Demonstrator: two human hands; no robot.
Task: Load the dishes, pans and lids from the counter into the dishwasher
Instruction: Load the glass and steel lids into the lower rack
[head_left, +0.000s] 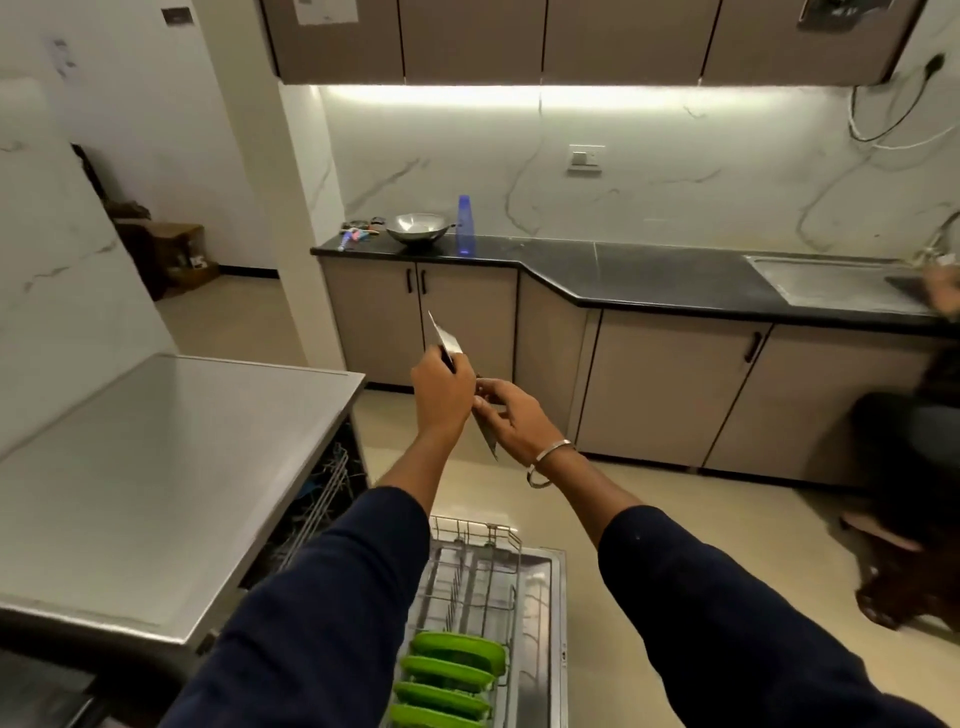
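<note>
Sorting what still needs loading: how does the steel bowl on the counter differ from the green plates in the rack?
The steel bowl is shiny metal and deep; the green plates are bright green and shallow. The bowl sits upright, alone, on the black counter; the plates stand on edge in a row in the dishwasher rack. No hand touches either.

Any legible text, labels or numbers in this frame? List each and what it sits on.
None can be read.
White paper sheet on the brown upper cabinet: print too blurred.
Small dark plate high on the white wall: too small.
Pale sticker on the left wall: blurred.
Translucent blue plastic bottle on the black counter: no label visible.
</note>
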